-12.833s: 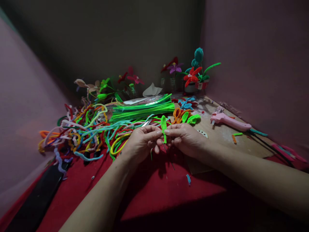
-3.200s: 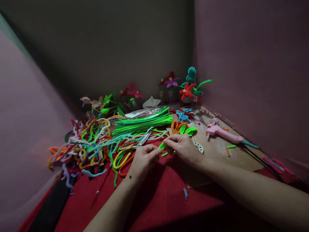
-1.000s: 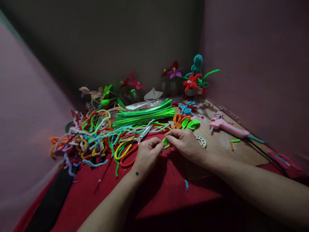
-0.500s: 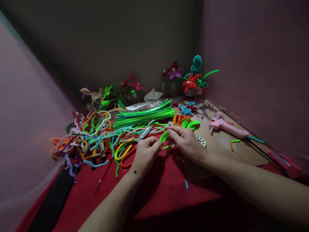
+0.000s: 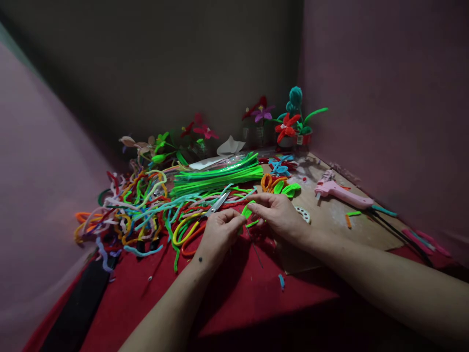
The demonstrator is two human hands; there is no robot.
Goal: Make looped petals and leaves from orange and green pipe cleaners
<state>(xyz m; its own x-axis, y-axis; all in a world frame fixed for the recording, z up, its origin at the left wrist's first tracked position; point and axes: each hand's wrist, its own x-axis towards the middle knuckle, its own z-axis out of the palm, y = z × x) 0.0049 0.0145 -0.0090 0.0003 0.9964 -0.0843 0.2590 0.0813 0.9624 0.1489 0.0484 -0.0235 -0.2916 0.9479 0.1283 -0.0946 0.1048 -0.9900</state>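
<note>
Between my two hands is a small bright green fuzzy leaf shape [image 5: 248, 210]. My left hand [image 5: 222, 231] pinches its lower left end between thumb and fingers. From the right, my right hand [image 5: 280, 215] has its thumb and fingers closed on the other side of the leaf. A thin dark wire [image 5: 257, 253] slants down just below the hands over the red cloth. Scissors [image 5: 216, 205] with yellow and red handles lie beside my left hand. A white disc with holes [image 5: 303, 214] is partly behind my right hand.
A tangle of coloured fuzzy stems [image 5: 142, 210] spreads at the left, near a green bundle [image 5: 220, 176]. A pink glue gun [image 5: 342, 194] rests on a brown board [image 5: 330, 234] at the right. Fuzzy flowers [image 5: 286, 126] stand at the back.
The whole view has shifted slightly. The green leaf shape is tilted a little differently between my fingers, and both hands still hold it.
</note>
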